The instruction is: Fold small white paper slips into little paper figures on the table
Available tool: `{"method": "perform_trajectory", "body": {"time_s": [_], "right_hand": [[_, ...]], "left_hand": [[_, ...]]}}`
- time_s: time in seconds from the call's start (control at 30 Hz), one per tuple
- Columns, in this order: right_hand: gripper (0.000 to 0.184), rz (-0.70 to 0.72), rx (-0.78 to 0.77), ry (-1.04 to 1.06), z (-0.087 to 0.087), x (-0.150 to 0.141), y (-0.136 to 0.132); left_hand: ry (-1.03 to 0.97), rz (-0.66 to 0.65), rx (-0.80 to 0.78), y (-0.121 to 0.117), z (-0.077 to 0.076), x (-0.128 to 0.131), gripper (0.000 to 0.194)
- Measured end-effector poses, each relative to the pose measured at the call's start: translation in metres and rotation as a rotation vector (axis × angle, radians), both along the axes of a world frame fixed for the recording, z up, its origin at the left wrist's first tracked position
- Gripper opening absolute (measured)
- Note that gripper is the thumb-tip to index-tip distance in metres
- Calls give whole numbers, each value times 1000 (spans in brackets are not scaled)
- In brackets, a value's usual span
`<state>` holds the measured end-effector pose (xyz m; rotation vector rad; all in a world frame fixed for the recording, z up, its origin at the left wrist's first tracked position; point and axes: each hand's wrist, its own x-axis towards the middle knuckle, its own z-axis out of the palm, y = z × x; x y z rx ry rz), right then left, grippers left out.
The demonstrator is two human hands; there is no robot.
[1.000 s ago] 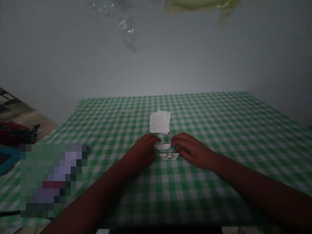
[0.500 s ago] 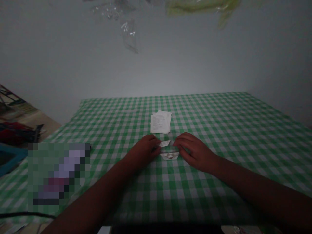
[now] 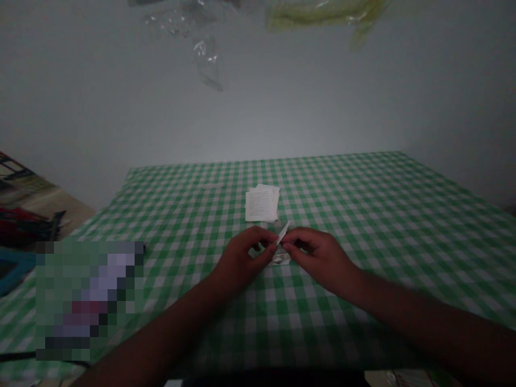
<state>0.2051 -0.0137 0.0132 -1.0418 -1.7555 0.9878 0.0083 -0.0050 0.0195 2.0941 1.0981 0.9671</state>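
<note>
Between my two hands a small folded piece of white paper (image 3: 283, 232) stands tilted, its upper tip leaning right. My left hand (image 3: 250, 252) pinches its lower part between thumb and fingers. From the other side, my right hand (image 3: 314, 252) is closed with its fingertips against the same paper. Just below the fingertips, a second folded paper piece (image 3: 281, 258) lies on the cloth, partly covered by my hands. Beyond them is a small stack of printed paper squares (image 3: 260, 206), the sheets slightly fanned.
A green and white checked tablecloth (image 3: 346, 193) covers the table. At the left lies a pixelated object (image 3: 105, 285), with a dark cable (image 3: 18, 356) near it. Clear plastic (image 3: 207, 59) and yellow plastic (image 3: 322, 16) hang on the wall behind.
The folded paper lay flat between my hands, then my left hand lifted and turned it. My hands have come together, and the paper now stands steeply between them.
</note>
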Motion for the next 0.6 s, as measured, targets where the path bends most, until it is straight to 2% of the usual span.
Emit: {"method": "perform_trajectory", "body": {"time_s": [0.17,0.37,0.6], "right_hand": [[9,39,-161,153,-6,-2,0],[11,41,-194,185,-7,-2,2],[9,12,-210,214,-8,-4,4]], "left_hand": [[-30,-25,-32,-2,-1,1,13],[-31,-48,-15,-3,2,2,13],[-29,22,69,-4,0,4,12]]}}
